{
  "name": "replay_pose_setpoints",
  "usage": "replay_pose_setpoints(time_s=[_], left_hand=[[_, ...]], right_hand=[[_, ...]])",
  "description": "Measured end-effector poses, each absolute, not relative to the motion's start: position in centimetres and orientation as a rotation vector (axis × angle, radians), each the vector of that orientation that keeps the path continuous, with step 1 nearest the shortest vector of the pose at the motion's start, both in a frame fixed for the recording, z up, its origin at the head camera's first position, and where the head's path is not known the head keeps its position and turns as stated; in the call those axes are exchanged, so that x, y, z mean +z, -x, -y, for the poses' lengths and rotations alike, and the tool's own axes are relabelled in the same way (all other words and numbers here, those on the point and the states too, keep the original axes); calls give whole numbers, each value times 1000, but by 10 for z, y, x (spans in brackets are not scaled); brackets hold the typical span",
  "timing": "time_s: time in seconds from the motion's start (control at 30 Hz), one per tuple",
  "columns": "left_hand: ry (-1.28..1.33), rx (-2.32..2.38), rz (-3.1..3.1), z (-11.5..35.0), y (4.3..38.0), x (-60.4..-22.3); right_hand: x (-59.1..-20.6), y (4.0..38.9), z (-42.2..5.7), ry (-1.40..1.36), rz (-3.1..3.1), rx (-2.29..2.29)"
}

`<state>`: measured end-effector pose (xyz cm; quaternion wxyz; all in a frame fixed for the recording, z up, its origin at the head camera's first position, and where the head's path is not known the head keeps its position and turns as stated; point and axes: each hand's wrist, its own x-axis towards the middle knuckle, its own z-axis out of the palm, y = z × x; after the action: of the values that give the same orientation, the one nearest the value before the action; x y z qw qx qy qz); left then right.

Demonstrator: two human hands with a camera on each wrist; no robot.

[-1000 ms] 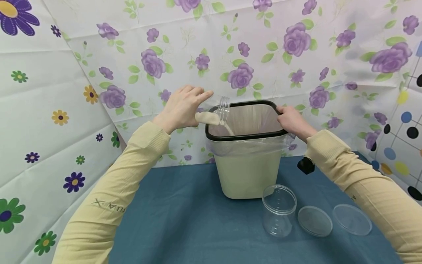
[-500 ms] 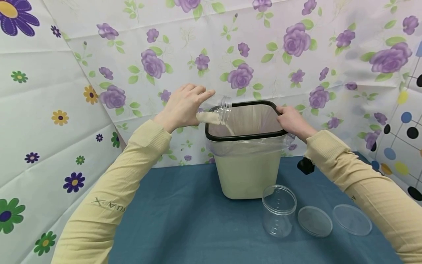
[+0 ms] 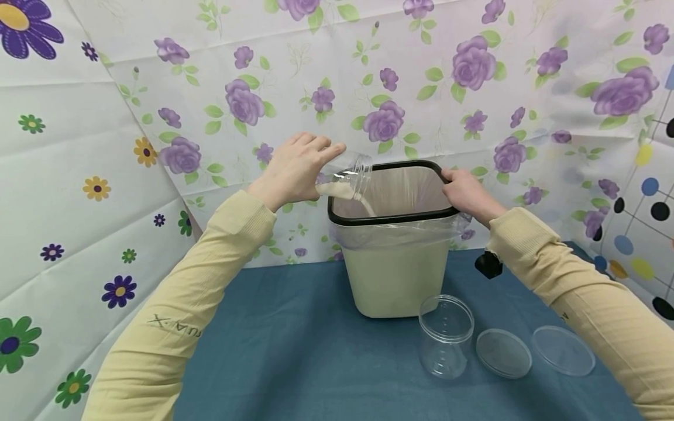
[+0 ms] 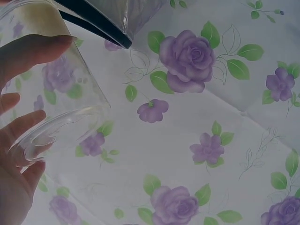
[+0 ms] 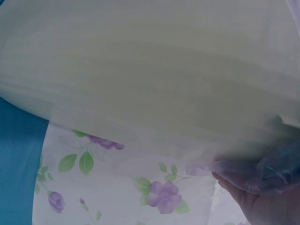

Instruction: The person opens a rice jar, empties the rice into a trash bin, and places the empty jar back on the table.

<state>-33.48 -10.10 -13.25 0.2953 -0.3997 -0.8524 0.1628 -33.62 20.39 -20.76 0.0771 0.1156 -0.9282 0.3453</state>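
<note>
My left hand [image 3: 297, 169] grips a clear plastic jar [image 3: 342, 169], tipped on its side with its threaded mouth over the left rim of a trash can [image 3: 397, 272]. A pale, fine-grained substance [image 3: 337, 190] lies along the jar's lower side and runs in a thin stream into the can. In the left wrist view, fingers [image 4: 37, 56] wrap the clear jar [image 4: 70, 93]. My right hand [image 3: 466, 190] holds the can's black rim at its right side. The can is pale green, lined with a clear bag [image 3: 405, 181]. In the right wrist view the can's wall [image 5: 140, 70] fills most of the frame.
In front of the can, a second clear jar [image 3: 446, 336] stands uncovered on the blue tablecloth [image 3: 295, 351]. Two clear round lids [image 3: 504, 352] lie to its right, near my right sleeve [image 3: 574, 286]. Flowered sheets [image 3: 295, 76] hang behind and at the left.
The jar in my left hand has shifted slightly to the right, and less of the pale substance shows in it. The stream keeps flowing. My right hand stays on the rim.
</note>
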Motion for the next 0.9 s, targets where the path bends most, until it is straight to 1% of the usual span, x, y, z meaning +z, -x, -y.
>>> replay_pose_setpoints(time_s=[0.6,0.9], left_hand=[[1121,536,2150,92,334,-128],[1165,631,2134,86,333,-127]], right_hand=[[-207,335,-204,-338,2782,1047],[-212,343,-207,-344,2753,1024]])
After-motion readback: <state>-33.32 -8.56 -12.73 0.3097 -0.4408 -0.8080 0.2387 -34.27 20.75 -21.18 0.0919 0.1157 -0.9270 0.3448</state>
